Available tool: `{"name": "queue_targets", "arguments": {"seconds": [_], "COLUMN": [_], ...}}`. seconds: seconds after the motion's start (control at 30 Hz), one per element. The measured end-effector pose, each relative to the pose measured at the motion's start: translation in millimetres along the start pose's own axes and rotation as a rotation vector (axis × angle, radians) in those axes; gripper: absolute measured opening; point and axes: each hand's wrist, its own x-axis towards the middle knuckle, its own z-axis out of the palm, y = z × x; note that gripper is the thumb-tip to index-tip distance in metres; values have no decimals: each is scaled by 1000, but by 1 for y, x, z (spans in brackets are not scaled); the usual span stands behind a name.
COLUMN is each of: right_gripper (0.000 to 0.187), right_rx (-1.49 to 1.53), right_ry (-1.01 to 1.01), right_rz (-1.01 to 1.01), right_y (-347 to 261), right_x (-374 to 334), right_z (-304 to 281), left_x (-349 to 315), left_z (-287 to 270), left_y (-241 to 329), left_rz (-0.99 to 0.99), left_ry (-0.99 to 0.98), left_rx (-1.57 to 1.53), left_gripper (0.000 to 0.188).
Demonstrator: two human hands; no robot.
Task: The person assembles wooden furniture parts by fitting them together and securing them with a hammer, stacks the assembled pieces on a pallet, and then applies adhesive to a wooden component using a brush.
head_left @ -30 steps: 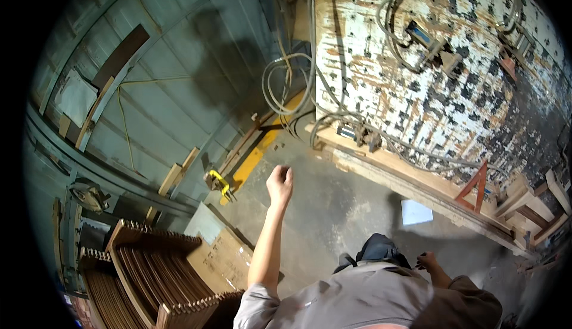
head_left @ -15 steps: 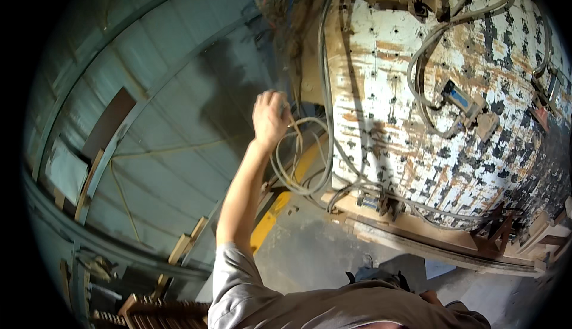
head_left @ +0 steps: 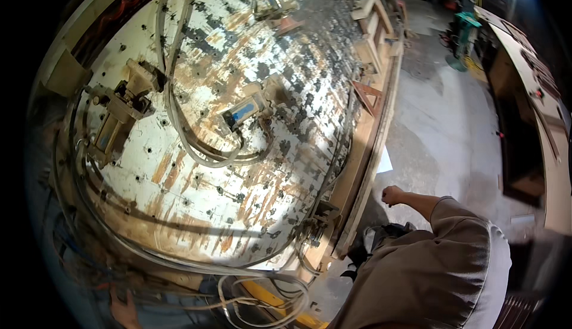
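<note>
My left hand (head_left: pixel 123 310) is at the lower left edge, beside a dim tangle of hoses and cables (head_left: pixel 89 263). It is blurred, and its fingertips run into shadow near a small reddish part, so its hold is unclear. My right hand (head_left: pixel 393 195) hangs low in front of my body, over the floor, with its fingers curled closed. Whether anything is inside it is hidden. Between my hands and beyond lies a large worn white table (head_left: pixel 196 111), full of holes, with scuffed, peeling patches. Loops of grey hose (head_left: pixel 262 299) hang at its near left corner.
Bolted on the table are a clamp cylinder (head_left: pixel 110 129) and a smaller blue-labelled cylinder (head_left: pixel 243 113), joined by grey hoses (head_left: pixel 173 85). A wooden ledge (head_left: pixel 363 180) runs along the right side. Farther right are concrete floor (head_left: pixel 426 103), a green stand (head_left: pixel 462 40) and a long workbench (head_left: pixel 536 97).
The view has swung to the right, bringing the whole table and the aisle in. My left hand now appears at the lower left edge; my right hand has come into clear view.
</note>
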Motion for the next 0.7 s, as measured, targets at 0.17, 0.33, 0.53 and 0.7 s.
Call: {"name": "queue_targets", "arguments": {"seconds": [0.17,0.33,0.53,0.7], "right_gripper": [27,26,32,32], "right_rx": [-365,9,-200,-106], "right_ry": [-333,-175,21,66], "right_rz": [439,324,151,158], "right_y": [61,33,0,20], "right_x": [-45,-93,-114,-126], "right_z": [69,87,79,91], "left_x": [43,18,-7,4], "left_z": [70,107,85,92], "left_y": [-30,-34,-13,-14], "left_rz": [36,-104,-96,-67], "left_ry": [336,511,540,580], "left_rx": [20,173,169,178], "left_gripper": [56,48,47,46]}}
